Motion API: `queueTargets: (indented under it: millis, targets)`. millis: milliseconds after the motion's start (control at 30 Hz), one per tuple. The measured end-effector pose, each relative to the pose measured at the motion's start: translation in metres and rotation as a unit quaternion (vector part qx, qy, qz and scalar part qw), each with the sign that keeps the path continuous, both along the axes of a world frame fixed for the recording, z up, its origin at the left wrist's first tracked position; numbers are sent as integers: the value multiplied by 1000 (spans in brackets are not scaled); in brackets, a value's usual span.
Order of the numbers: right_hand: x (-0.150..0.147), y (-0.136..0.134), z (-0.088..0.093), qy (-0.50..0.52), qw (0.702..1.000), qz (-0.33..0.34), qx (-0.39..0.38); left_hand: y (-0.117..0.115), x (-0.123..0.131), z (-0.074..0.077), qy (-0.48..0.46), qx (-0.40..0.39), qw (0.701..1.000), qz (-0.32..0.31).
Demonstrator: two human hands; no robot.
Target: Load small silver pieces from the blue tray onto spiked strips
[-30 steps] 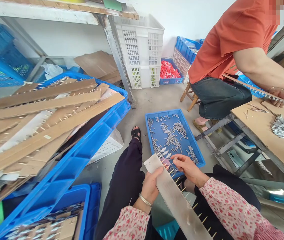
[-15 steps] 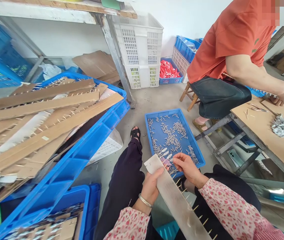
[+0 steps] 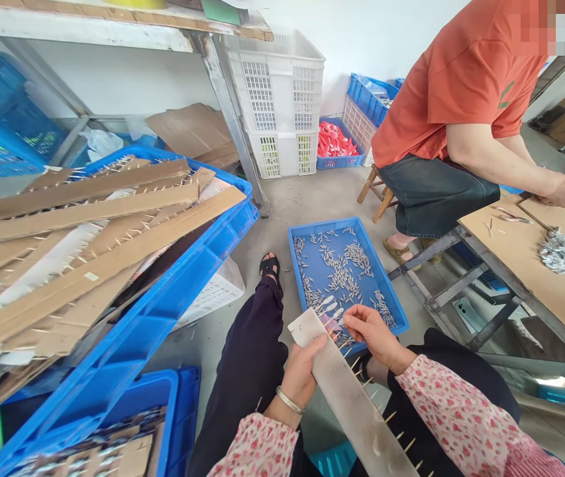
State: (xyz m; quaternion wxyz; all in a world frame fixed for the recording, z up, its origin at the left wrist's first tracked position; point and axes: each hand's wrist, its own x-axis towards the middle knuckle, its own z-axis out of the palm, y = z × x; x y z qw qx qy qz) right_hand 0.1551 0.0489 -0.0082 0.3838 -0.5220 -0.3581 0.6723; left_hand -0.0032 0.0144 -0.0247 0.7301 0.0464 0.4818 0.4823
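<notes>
Left hand: we are gripping the strip (image 3: 349,391) with our left hand (image 3: 302,371) near its upper end, holding it slanted across our lap so the picks (image 3: 356,364) along its right edge are facing the other hand.
Right hand: our right hand (image 3: 374,331) is pinching narrowly at the top picks, over the tray's near edge.
Tray: the blue tray (image 3: 344,275) is lying on the floor ahead of our knees, small silver pieces scattered in it.
Crate: a blue crate (image 3: 163,291) at our left is carrying more strips.
Room: concrete floor; a person in orange is sitting at a table (image 3: 525,265) on the right.
</notes>
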Motion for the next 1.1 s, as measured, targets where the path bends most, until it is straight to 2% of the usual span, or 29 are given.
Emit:
queueTargets:
  millis: [200, 433, 667, 933, 1100]
  targets:
    - [1, 1, -1, 3, 1000, -14, 3, 0, 1, 3, -1, -5, 1000, -1]
    - [1, 0, -1, -12, 1000, 8, 7, 2, 1, 9, 0, -5, 1000, 5]
    - [1, 2, 1, -15, 1000, -14, 8, 1, 1, 6, 2, -3, 1000, 2]
    - [-1, 0, -2, -32, 999, 12, 3, 0, 1, 3, 17, 13, 1000, -16]
    - [-8, -6, -4, -24, 1000, -12, -3, -1, 3, 5, 38, 20, 999, 2]
